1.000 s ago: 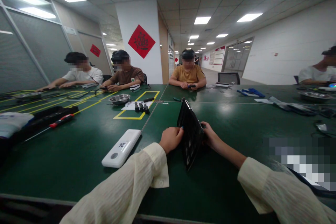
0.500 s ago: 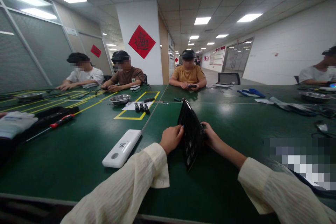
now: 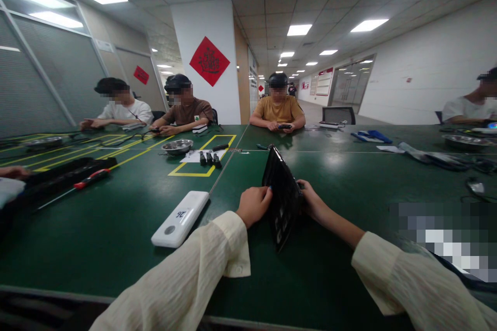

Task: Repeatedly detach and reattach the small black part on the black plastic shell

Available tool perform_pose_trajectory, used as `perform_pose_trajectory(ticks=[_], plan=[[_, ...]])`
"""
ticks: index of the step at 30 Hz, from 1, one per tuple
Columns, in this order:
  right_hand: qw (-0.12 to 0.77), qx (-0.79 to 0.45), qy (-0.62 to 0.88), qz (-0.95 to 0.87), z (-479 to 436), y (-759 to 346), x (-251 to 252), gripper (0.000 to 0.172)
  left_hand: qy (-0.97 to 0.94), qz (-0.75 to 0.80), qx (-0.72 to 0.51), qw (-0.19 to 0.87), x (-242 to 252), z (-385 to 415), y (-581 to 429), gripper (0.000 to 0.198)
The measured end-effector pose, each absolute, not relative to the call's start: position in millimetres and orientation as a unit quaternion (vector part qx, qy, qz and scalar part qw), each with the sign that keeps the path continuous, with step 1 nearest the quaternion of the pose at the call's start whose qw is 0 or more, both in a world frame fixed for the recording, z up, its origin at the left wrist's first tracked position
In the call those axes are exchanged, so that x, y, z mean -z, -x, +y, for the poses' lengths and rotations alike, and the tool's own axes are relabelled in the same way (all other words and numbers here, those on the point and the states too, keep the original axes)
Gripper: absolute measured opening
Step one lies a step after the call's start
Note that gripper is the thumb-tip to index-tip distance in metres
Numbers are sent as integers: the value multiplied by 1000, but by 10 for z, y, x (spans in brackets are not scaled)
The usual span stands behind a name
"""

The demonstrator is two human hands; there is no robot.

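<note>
A thin, glossy black panel [image 3: 282,201], tablet-like in shape, is held tilted on edge above the table in front of me. My left hand [image 3: 254,205] is closed at its left side, thumb against the dark face. At the right edge my right hand [image 3: 311,199] grips the same panel, its fingers partly hidden behind it. What kind of device it is I cannot make out. To the left of my left forearm lies a white power bank [image 3: 180,219] marked 26.
The green table [image 3: 128,238] carries a red-handled screwdriver [image 3: 91,179] beside a black tray [image 3: 70,170], a metal bowl [image 3: 177,147] and several small black parts [image 3: 210,159] inside yellow tape. Blue gloves [image 3: 371,137] lie at the right. Several co-workers sit around the table.
My hands and the black panel have hardly moved. At the far left, the white cloth-like item has shifted toward the frame edge and a co-worker's hand now shows there.
</note>
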State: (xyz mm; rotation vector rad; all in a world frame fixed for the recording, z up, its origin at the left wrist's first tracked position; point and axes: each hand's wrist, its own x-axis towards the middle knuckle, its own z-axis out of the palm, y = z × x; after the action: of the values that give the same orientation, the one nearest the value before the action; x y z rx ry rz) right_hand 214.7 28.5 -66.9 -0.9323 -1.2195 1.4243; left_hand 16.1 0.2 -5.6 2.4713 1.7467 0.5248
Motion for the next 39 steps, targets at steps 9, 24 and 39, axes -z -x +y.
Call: perform_pose_trajectory(ticks=[9,24,39], plan=[[496,-587,398,-501,183,-2120,540,38,-792,582,-177,40,69,12,-177,50],[483,-584,395,-520,189,-2135,554,38,-794,582,-171,31,49,-7,-171,39],[501,-596,404,-480,179,-2108,516,42,-800,573,-174,46,46,-4,-175,46]])
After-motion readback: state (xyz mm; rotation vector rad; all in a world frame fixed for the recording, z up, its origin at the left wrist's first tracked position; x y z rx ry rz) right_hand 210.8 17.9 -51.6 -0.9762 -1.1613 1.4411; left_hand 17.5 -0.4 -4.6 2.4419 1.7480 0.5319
